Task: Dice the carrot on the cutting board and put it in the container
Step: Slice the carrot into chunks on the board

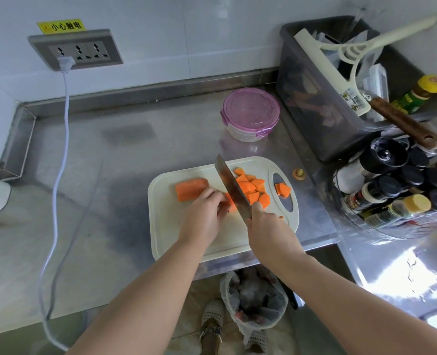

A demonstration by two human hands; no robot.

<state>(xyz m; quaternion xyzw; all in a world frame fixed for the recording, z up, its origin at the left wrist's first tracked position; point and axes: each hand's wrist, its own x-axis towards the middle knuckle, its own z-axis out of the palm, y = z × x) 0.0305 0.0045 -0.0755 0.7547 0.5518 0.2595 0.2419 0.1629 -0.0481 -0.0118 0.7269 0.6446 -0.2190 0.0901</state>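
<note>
On the cutting board point(176, 242), the left hand point(204, 208) pinned the stiff, likely roll-prone carrot point(191, 192) close behind the cut, while the right hand point(266, 226) gripped the knife point(231, 187).

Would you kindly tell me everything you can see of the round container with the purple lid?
The container is round, with a clear, plastic-looking body and a translucent purple lid clipped on by side latches. It stands upright and closed on the steel counter, beyond the cutting board, close beside the grey bin.
</note>
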